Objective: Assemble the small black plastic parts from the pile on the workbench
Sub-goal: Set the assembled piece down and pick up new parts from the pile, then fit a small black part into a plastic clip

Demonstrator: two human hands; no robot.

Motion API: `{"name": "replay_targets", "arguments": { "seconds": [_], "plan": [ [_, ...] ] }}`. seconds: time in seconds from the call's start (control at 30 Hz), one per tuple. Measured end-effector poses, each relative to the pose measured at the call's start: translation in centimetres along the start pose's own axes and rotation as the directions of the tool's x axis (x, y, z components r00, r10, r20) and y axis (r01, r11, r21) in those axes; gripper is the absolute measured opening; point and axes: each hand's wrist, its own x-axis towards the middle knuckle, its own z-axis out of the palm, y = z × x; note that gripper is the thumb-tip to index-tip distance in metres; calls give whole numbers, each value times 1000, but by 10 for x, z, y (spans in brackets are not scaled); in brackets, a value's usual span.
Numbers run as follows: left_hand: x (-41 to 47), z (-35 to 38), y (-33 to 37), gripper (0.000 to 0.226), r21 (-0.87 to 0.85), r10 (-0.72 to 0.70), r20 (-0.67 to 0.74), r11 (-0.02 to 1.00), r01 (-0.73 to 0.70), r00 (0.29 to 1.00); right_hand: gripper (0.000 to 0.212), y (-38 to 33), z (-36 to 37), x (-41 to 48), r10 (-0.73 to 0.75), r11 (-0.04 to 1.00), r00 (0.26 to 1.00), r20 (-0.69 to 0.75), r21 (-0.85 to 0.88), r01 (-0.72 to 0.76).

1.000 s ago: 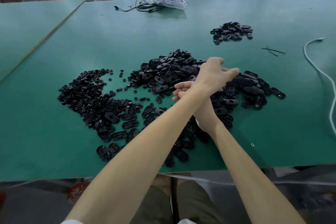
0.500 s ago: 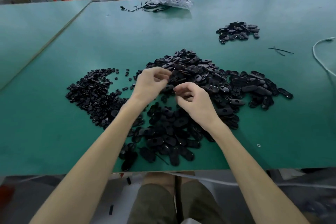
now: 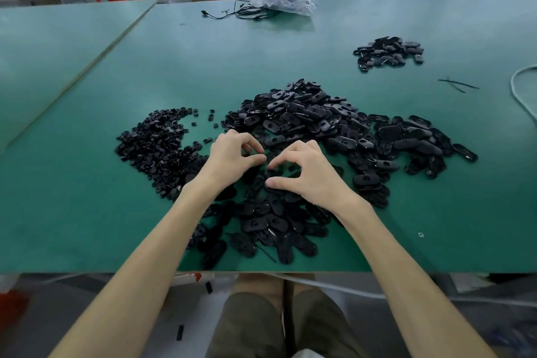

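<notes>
The pile of black parts (image 3: 305, 122) sprawls mid-surface (image 3: 87, 212), its near fringe almost at the front edge. Bare green room lies to the left and far back. The left hand (image 3: 229, 158) and right hand (image 3: 311, 174) hover over the pile's near part with fingers curled (whether either pinches a part, I cannot tell). A second ago the forearms crossed; now they lie side by side.

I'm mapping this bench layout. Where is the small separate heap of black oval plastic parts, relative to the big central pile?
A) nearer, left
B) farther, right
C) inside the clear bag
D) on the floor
B: the small separate heap of black oval plastic parts lies on the green workbench beyond and right of the big central pile of black plastic parts, bare surface between them.
</notes>
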Motion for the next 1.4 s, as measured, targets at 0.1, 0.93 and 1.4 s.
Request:
{"name": "replay_targets", "arguments": {
  "seconds": [0.1,0.93,1.4],
  "plan": [
    [-1,1,2,7,20,2,6,1000,-2,1000,26,0,0,0,8,1000,1000,-23,22,-7],
    [-3,10,2,12,-115,-27,-132,993,12,991,13,-2,-6,-2,113,928,966,-234,373,-18],
    [-10,26,28,6,-558,30,-93,826,-77,995,11,3,-7,1,209,863,928,-308,504,-27]
  ]
}}
